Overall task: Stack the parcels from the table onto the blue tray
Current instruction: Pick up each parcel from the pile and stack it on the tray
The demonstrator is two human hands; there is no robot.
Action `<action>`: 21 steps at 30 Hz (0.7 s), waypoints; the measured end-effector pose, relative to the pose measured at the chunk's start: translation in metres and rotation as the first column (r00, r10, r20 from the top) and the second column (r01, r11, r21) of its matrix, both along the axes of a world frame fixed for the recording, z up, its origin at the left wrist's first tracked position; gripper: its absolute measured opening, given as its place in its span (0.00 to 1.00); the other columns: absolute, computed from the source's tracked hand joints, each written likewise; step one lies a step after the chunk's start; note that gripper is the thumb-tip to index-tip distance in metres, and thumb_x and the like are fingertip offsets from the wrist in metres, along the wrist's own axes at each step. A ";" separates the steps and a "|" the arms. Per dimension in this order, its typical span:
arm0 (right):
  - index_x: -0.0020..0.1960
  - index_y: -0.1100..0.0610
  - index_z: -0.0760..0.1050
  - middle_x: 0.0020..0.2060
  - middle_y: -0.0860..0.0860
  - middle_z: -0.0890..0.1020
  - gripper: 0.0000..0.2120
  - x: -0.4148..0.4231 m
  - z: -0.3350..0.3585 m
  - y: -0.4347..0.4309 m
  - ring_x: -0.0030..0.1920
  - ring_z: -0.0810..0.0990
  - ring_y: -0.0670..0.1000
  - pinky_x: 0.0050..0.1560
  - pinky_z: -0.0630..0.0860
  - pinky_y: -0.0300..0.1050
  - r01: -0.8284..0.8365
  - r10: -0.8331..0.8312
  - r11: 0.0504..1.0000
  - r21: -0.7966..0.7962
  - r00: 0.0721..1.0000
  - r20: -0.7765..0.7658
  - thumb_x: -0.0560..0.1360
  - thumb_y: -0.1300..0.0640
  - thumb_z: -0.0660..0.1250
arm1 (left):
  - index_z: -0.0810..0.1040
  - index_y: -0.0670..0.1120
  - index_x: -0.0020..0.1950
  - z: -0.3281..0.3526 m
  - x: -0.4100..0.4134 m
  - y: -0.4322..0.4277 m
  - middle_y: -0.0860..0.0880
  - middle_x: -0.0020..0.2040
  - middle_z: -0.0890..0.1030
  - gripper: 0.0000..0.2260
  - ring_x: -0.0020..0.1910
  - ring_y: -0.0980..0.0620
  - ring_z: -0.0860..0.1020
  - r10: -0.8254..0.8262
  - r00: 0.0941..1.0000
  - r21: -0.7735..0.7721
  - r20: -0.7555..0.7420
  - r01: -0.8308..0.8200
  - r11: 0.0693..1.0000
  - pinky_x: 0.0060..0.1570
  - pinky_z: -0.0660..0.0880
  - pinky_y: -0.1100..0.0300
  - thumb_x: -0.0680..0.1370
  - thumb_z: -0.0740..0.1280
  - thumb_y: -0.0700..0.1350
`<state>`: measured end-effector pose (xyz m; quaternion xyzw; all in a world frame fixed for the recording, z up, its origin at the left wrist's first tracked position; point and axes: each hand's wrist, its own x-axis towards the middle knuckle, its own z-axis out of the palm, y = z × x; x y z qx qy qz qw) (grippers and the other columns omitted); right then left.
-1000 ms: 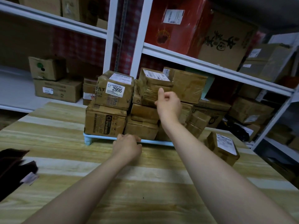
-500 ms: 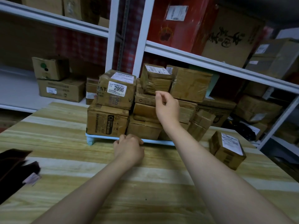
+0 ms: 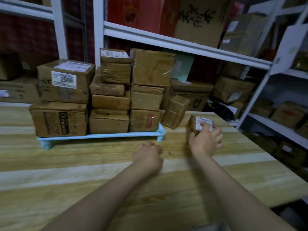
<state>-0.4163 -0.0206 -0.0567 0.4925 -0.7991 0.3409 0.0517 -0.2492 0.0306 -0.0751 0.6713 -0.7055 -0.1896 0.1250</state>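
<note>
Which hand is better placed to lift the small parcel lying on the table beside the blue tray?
Right. The right hand grips the small parcel, fingers curled over its top; the left hand rests on the table, apart from it.

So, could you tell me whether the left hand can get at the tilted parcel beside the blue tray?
Probably yes: the left hand holds nothing, and only bare table lies between it and the tilted parcel. The right hand, gripping the labelled parcel, sits off to the side.
</note>
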 end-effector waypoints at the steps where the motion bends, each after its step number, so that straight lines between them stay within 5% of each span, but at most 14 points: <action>1: 0.69 0.50 0.69 0.74 0.60 0.59 0.26 -0.008 -0.002 -0.001 0.71 0.61 0.63 0.68 0.61 0.59 0.000 0.001 0.999 0.044 1.000 -0.031 0.74 0.47 0.71 | 0.67 0.61 0.72 0.000 -0.010 -0.003 0.53 0.77 0.60 0.22 0.74 0.46 0.58 -0.029 0.998 0.049 0.049 0.027 0.998 0.68 0.64 0.43 0.78 0.63 0.55; 6: 0.68 0.43 0.67 0.78 0.58 0.50 0.28 -0.037 -0.011 -0.016 0.74 0.55 0.64 0.71 0.59 0.57 -0.052 0.018 0.978 0.204 0.987 0.163 0.72 0.43 0.73 | 0.67 0.57 0.73 -0.001 -0.035 -0.020 0.48 0.73 0.66 0.31 0.71 0.42 0.65 -0.159 0.961 0.243 0.227 0.102 0.965 0.66 0.66 0.36 0.72 0.70 0.61; 9: 0.63 0.43 0.63 0.76 0.59 0.52 0.30 -0.037 -0.019 -0.024 0.71 0.60 0.64 0.68 0.66 0.57 -0.051 -0.019 0.981 0.189 0.935 0.354 0.69 0.41 0.75 | 0.68 0.58 0.73 -0.003 -0.031 -0.023 0.49 0.71 0.68 0.33 0.70 0.43 0.67 -0.178 0.956 0.225 0.232 0.126 0.966 0.66 0.68 0.39 0.70 0.71 0.63; 13: 0.59 0.47 0.60 0.69 0.58 0.57 0.32 -0.029 -0.017 -0.030 0.65 0.66 0.64 0.61 0.73 0.57 -0.015 -0.057 0.984 0.176 0.915 0.399 0.67 0.39 0.76 | 0.68 0.59 0.72 -0.005 -0.030 -0.020 0.50 0.71 0.68 0.32 0.70 0.44 0.67 -0.158 0.960 0.185 0.231 0.116 0.976 0.67 0.67 0.40 0.70 0.72 0.63; 21: 0.58 0.51 0.61 0.68 0.57 0.61 0.30 -0.031 -0.030 -0.003 0.66 0.68 0.63 0.66 0.69 0.53 -0.095 0.150 0.988 -0.124 0.804 0.576 0.68 0.47 0.78 | 0.64 0.62 0.74 -0.004 -0.026 -0.012 0.53 0.77 0.61 0.32 0.74 0.45 0.61 -0.179 0.946 0.166 0.270 0.137 0.977 0.68 0.65 0.40 0.72 0.68 0.64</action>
